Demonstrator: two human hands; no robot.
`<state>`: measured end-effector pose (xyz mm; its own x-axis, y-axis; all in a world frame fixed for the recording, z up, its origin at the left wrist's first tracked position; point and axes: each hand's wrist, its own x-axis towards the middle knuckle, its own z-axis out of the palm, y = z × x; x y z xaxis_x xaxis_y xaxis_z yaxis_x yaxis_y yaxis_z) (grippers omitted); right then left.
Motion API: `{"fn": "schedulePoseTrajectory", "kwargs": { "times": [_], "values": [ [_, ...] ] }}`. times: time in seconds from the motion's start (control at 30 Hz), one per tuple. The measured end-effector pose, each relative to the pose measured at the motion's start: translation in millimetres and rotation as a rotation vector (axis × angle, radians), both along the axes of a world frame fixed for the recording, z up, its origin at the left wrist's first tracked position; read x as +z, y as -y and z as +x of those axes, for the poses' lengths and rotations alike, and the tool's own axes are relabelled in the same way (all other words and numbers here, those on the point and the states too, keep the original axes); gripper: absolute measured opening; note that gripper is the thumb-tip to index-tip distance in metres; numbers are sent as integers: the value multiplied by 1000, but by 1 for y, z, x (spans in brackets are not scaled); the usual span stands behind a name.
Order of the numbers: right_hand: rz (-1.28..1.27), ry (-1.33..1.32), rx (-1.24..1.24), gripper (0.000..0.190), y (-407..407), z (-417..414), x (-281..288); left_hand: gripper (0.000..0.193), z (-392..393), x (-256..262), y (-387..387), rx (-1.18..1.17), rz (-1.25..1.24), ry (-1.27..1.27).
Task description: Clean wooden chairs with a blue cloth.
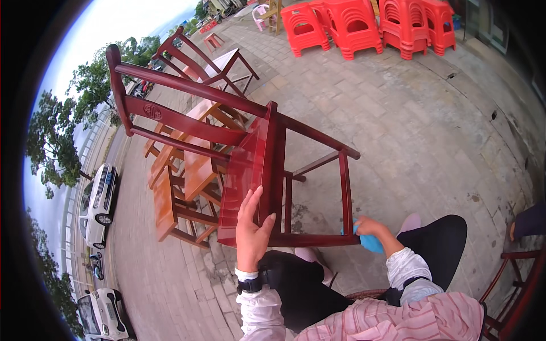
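Note:
A dark red wooden chair [279, 170] lies tipped over in front of me, its carved backrest reaching to the upper left and its legs pointing right. My left hand [251, 223] rests against the edge of its glossy seat, fingers extended and holding nothing. Lower right, my right hand [370, 226] grips a blue cloth [372, 243] at the end of the nearest chair leg, beside a stretcher. Part of the cloth is hidden behind the leg and fingers.
Orange-brown wooden stools [166, 209] and a second red chair [192, 59] stand beyond. Stacked red plastic stools [352, 25] line the top. Another red chair [520, 290] and a person's dark sleeve [529, 221] are at the right edge. White cars [97, 204] are on the left.

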<state>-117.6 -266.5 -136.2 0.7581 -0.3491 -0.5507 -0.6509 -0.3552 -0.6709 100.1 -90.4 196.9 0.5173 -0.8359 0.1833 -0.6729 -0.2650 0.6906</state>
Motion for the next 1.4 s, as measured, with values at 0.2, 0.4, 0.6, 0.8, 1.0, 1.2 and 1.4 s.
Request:
{"fn": "schedulePoseTrajectory", "kwargs": {
  "times": [0.2,0.4,0.6,0.8,1.0,1.2,1.4],
  "values": [
    [29,-34,-216,24,-5,-9,70,64,-3,7,6,2,-35,-52],
    [66,166,-377,21,-5,-6,34,63,-2,10,9,10,-55,-86],
    [425,58,-556,24,17,-10,9,61,-11,6,11,14,-8,-66],
    [588,641,-1102,30,74,11,75,65,-14,9,5,13,-42,-43],
    [-712,451,-320,28,125,103,159,66,-13,10,4,47,-17,-10],
    [-1381,-173,178,21,121,143,129,63,-16,14,6,42,-15,-57],
    [-1445,-260,702,27,88,168,128,66,-15,8,1,53,-13,-37]
  ]
}}
